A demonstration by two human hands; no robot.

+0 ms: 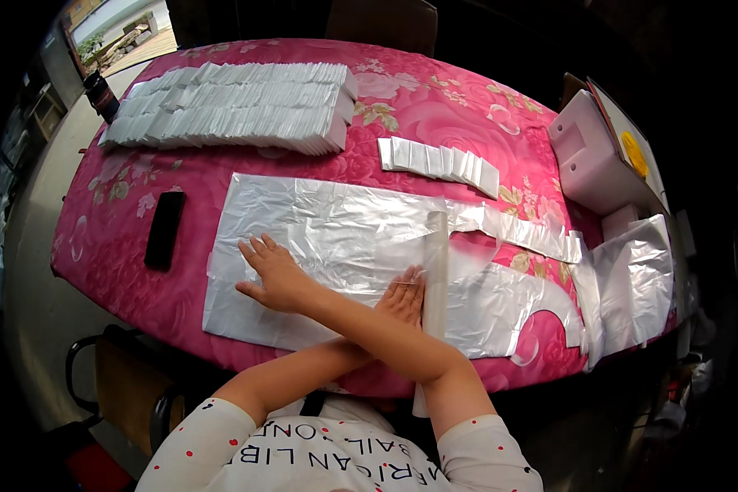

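Note:
Thin white plastic bags [320, 209] lie flat across the middle of the table, their cut-out handle ends spread toward the right. My forearms are crossed, the right one over the left. My right hand [272, 275] is open on the left part of the bags, fingers spread. Pressed flat on the plastic near the middle, my left hand [402, 302] has its fingers stretched out beside a long translucent bar [436, 283]. That bar lies across the bags and runs past the table's near edge; I cannot make out its exact kind.
Rows of folded white packets [221, 107] cover the far left. A shorter row of packets [439, 160] lies far right of centre. A black phone [165, 231] and dark bottle [100, 97] are at left. A white foam box [586, 148] and loose plastic [635, 279] sit right.

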